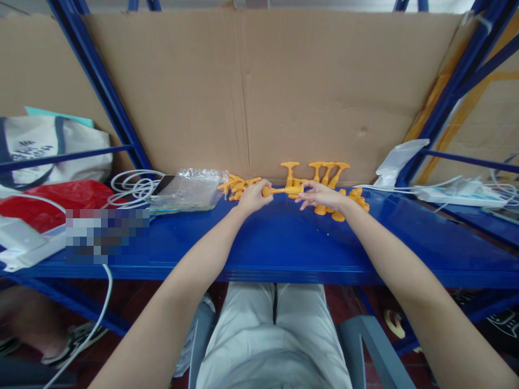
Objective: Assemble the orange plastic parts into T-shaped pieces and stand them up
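I hold one orange plastic piece [281,190] level between both hands, just above the blue shelf [284,243]. My left hand [253,197] is closed round its rounded left end. My right hand [320,196] pinches its right end with the other fingers spread. Behind the piece, several orange T-shaped parts [324,173] stand upright against the cardboard. A small heap of orange parts [237,186] lies left of my left hand, and more orange parts [357,199] lie beside my right wrist.
A cardboard sheet [259,92] backs the shelf. A clear plastic bag [188,190] and coiled white cable [133,186] lie to the left, with a red bag [60,197] and a tote bag [48,148] beyond. A white power strip [450,195] lies at right. Blue rack posts [105,92] stand on both sides.
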A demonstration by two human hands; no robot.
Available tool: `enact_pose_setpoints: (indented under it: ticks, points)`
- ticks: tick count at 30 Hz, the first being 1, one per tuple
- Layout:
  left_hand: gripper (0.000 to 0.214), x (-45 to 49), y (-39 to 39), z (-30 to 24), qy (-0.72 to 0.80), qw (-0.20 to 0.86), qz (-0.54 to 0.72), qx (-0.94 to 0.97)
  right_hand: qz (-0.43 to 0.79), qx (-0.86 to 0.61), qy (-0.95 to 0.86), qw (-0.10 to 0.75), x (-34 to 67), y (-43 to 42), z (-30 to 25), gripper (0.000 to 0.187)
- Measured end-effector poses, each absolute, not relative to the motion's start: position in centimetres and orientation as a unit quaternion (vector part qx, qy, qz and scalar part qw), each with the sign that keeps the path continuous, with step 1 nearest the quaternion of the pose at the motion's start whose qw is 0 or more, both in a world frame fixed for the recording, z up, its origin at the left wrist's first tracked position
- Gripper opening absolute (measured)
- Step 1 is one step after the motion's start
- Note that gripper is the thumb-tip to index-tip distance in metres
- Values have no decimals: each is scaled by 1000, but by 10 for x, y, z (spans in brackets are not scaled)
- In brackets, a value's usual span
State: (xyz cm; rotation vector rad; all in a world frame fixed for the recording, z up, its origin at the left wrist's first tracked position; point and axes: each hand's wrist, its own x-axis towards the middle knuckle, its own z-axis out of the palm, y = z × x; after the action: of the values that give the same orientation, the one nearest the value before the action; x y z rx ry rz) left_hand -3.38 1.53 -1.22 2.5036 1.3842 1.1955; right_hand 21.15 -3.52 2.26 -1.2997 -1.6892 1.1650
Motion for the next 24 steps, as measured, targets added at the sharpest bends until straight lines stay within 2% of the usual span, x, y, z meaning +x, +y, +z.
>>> enact_pose_setpoints:
  ticks: [4, 9, 13, 20, 24]
  points:
    - [22, -35, 16, -13, 434, 17, 401, 807, 453, -491, -650, 362, 211, -33, 20, 10]
    - [21, -33, 14, -12, 427, 0, 402, 810, 467, -520, -613, 368, 208, -31, 19, 45]
    - [18, -31, 12, -12, 422, -5, 406, 811, 478, -530, -594, 371, 205, -31, 20, 54]
    - [20, -31, 15, -14, 422, -10, 397, 815, 461, -546, -578, 394, 201, -35, 22, 42]
    - [21, -33, 17, -14, 435, -5, 393, 810, 482, -508, -595, 395, 203, -38, 23, 20]
